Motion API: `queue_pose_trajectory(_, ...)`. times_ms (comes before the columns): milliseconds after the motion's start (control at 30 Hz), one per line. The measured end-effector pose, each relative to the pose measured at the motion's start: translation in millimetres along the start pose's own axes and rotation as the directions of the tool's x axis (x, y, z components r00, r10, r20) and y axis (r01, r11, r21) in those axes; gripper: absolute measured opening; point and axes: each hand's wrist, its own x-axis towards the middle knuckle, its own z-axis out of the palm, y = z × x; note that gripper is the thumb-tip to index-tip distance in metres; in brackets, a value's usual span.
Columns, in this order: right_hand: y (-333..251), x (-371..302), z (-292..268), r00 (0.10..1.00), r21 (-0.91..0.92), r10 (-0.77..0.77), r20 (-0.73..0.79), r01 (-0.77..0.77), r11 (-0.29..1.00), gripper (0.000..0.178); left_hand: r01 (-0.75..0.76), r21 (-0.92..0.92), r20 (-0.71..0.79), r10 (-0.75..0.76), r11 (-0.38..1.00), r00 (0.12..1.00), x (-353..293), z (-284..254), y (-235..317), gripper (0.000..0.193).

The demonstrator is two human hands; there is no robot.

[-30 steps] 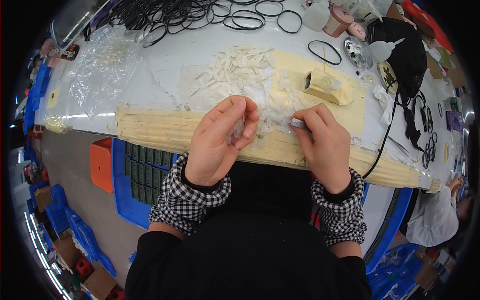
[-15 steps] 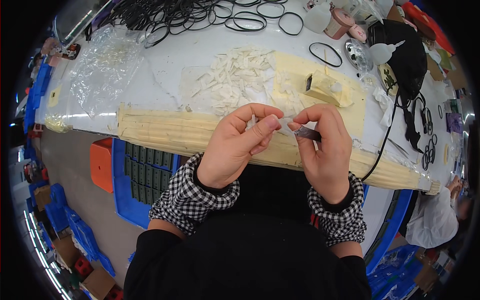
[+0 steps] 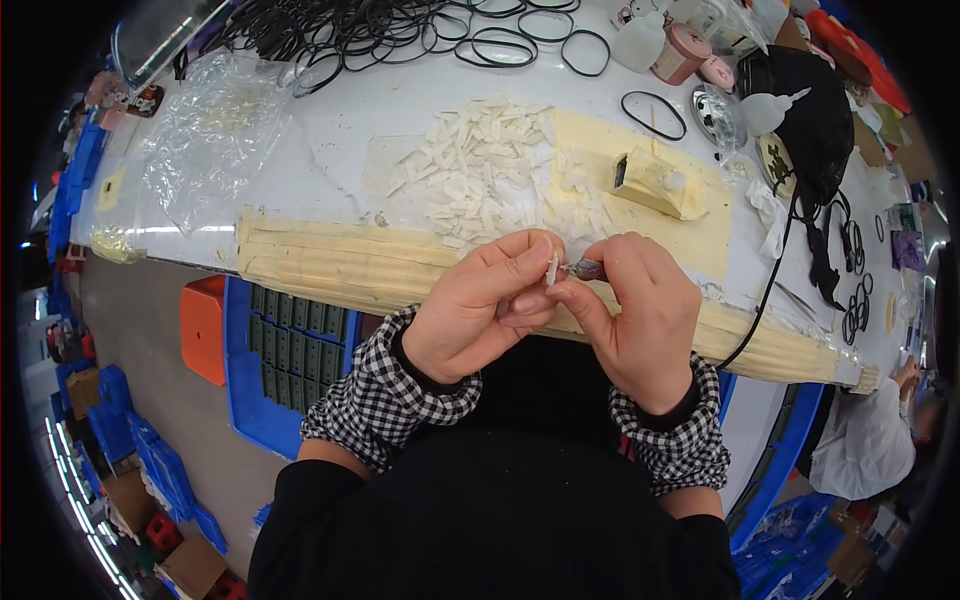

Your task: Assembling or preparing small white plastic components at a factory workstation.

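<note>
A small white strip (image 3: pixel 552 269) is pinched upright between the thumb and fingers of my left hand (image 3: pixel 490 295). My right hand (image 3: pixel 645 315) grips a short grey blade (image 3: pixel 588 270), its tip pointing left at the strip. Whether the tip touches the strip I cannot tell. Just beyond my hands lies a loose pile of small white strips (image 3: pixel 490 150), partly on a pale yellow sheet (image 3: pixel 700 245). On that sheet sits a block wrapped in yellow tape (image 3: pixel 655 185), with a thin stick beside it.
Tape-like padding (image 3: pixel 330 260) covers the table's front edge. Many black rubber rings (image 3: pixel 497 47) lie at the back. A crumpled clear bag (image 3: pixel 215 130) is on the left. Tweezers (image 3: pixel 795 298), a black bag (image 3: pixel 800 110) and a cable are on the right. A blue crate (image 3: pixel 250 400) stands below.
Both hands have come lower, towards me. My right hand has turned, bringing the blade left, close to my left fingertips, where the white strip now shows upright.
</note>
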Motion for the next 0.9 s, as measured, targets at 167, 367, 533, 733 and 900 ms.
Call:
queue_pose_trajectory(167,-0.6,-0.9,1.0,1.000,-0.084,-0.017,0.012,0.018,0.996,0.036,0.040,-0.144,-0.014,-0.042,0.989,0.999,-1.7,2.1,-4.7,0.017)
queue_pose_trajectory(367,-0.6,-1.5,1.1,1.000,-0.122,-0.013,0.011,0.014,0.992,0.037,-0.002,-0.057,-0.039,0.000,0.998,0.999,-1.9,2.7,-5.6,0.018)
queue_pose_trajectory(533,-1.4,-1.6,0.2,1.000,-0.142,-0.008,0.014,0.010,0.990,0.037,-0.021,-0.021,-0.044,0.020,1.000,0.999,-2.6,2.4,-6.4,0.017)
queue_pose_trajectory(733,-3.5,-1.6,-2.6,0.999,-0.072,0.024,0.047,-0.020,0.997,0.038,-0.036,0.006,-0.052,0.036,0.999,0.998,-3.0,3.3,-7.2,0.018)
queue_pose_trajectory(900,-3.3,-1.6,-3.5,0.998,-0.061,0.026,0.063,-0.022,0.998,0.038,-0.032,0.026,-0.053,0.033,0.999,0.998,-3.3,5.0,-6.1,0.018)
